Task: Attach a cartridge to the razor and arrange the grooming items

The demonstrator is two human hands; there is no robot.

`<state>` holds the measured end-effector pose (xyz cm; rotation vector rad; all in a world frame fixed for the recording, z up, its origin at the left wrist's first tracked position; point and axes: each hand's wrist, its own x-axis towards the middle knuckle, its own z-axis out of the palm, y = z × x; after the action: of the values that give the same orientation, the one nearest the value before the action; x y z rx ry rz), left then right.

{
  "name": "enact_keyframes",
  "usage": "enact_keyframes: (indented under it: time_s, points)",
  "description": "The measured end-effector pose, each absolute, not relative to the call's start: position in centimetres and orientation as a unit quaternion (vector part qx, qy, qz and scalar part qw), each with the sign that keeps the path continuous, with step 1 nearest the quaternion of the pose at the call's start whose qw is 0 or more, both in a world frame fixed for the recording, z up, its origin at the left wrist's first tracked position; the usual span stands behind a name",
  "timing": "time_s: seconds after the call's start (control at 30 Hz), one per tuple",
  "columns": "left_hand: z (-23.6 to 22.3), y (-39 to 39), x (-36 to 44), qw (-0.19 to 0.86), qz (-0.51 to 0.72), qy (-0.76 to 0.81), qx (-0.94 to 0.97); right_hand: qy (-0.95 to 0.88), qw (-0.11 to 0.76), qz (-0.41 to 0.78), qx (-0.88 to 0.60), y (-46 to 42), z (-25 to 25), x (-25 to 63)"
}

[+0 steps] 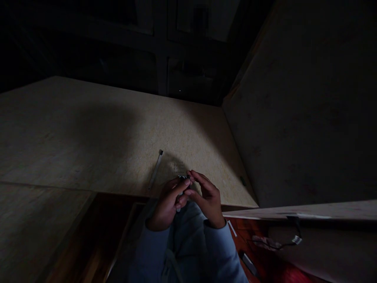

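Note:
In the dim light, my left hand (167, 206) is closed around a small dark object (183, 179) with bright specks along its top edge. Its kind cannot be made out, since fingers cover most of it. My right hand (207, 196) comes in from the other side, thumb and fingertips bent together at the object's right end. Both hands are just above the front edge of a pale, stone-patterned ledge (118, 157). Beyond my left hand, a slim pale stick with a dark tip (156, 169), shaped like a toothbrush, lies on the ledge.
A wall (300, 118) rises on the right, with a small dark item (243, 181) near its foot. Dark window panes (188, 74) stand behind the ledge. Below right are a cable with a white tag (297, 239), a pale strip (232, 228) and a grey box-like item (249, 264).

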<state>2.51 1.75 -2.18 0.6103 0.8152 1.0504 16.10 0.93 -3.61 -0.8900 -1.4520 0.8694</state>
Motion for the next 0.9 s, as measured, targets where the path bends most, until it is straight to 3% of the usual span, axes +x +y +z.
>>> enact_keyframes:
  time_s: [0.2, 0.4, 0.73, 0.9]
  points:
    - [-1.8, 2.0, 2.1, 0.806, 0.457, 0.328, 0.184, -0.555, 0.589, 0.472, -0.349, 1.7, -3.8, 15.3]
    - [-1.1, 1.8, 2.2, 0.805, 0.462, 0.330, 0.175, -0.516, 0.595, 0.490, -0.374, 2.3, -3.7, 15.0]
    - [0.1, 1.0, 2.4, 0.666, 0.491, 0.419, 0.374, -0.446, 0.626, 0.492, -0.409, 1.2, -2.9, 16.0]
    - [0.6, 0.6, 2.3, 0.624, 0.499, 0.464, 0.382, -0.444, 0.631, 0.489, -0.408, 0.6, -1.8, 16.4]
